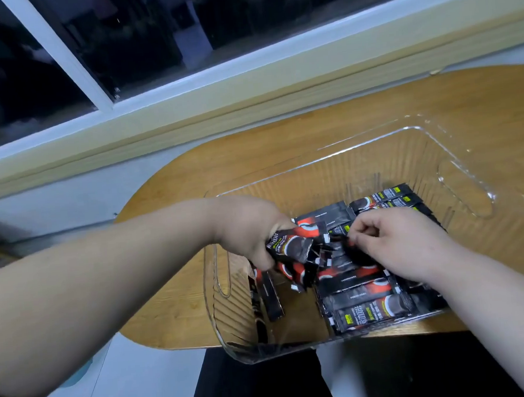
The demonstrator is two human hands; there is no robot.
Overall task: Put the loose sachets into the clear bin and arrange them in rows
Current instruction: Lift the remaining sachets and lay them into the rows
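Your left hand (pixel 250 230) clutched a bunch of coffee sachets (pixel 293 252) inside the clear bin (pixel 375 147); your right hand (pixel 405 243) pinched a single sachet (pixel 345 242) by its end. It was best laid flat against the near row (pixel 366 303), with the ends squared.

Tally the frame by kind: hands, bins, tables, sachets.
Hands: 2, left hand and right hand
Clear bin: 1
Table: 1
Sachets: overlapping, cannot count
Total without sachets: 4

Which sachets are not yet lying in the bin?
The bunch of sachets gripped by the left hand; the other sachets lie flat in the clear bin.
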